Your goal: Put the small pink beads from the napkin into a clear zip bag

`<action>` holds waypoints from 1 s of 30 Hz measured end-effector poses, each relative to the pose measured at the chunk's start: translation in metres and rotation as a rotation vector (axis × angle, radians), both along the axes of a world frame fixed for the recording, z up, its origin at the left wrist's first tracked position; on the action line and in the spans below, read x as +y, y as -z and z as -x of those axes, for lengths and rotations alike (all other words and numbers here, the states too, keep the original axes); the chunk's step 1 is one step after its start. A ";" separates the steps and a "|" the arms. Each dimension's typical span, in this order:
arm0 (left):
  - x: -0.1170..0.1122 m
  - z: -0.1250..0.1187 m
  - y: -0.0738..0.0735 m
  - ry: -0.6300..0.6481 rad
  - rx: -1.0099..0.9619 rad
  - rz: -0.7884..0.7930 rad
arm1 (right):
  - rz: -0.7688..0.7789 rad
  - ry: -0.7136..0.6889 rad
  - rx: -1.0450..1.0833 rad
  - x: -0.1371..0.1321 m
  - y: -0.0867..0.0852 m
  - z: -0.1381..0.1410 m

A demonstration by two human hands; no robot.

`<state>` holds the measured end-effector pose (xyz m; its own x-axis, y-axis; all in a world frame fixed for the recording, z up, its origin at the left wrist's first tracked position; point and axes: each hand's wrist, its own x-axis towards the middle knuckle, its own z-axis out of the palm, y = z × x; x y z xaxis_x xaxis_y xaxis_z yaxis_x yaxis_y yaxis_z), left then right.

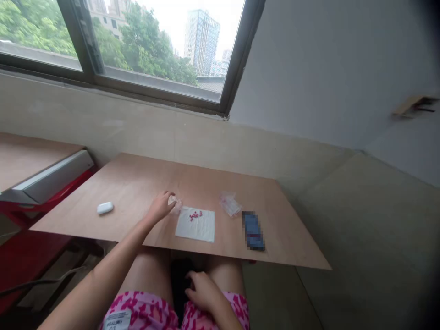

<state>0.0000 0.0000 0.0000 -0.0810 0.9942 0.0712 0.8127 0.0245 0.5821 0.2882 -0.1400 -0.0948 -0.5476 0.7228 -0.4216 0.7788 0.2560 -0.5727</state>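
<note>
My left hand (161, 207) reaches over the table, with curved fingers at a small crumpled clear plastic bag (176, 206). The thumb and fingers appear closed on the bag's left edge. Just right of it lies a white square sheet (195, 231), like a tissue, with several small red bead-like pieces (195, 215) in a loose cluster on its upper half. My right hand (205, 291) rests in my lap, below the table edge, its fingers loosely bent and apart. Nothing shows in it.
Another clear plastic packet (230, 204) lies right of the sheet, beside a dark blurred-out phone-like object (253, 231). A white earbud-type case (105, 208) sits at the left of the wooden table (137, 178). Beyond are a wall and a window (154, 46).
</note>
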 end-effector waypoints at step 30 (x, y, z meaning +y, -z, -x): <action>-0.071 -0.042 0.008 -0.039 -0.799 -0.158 | 0.025 0.179 0.471 0.043 -0.094 -0.034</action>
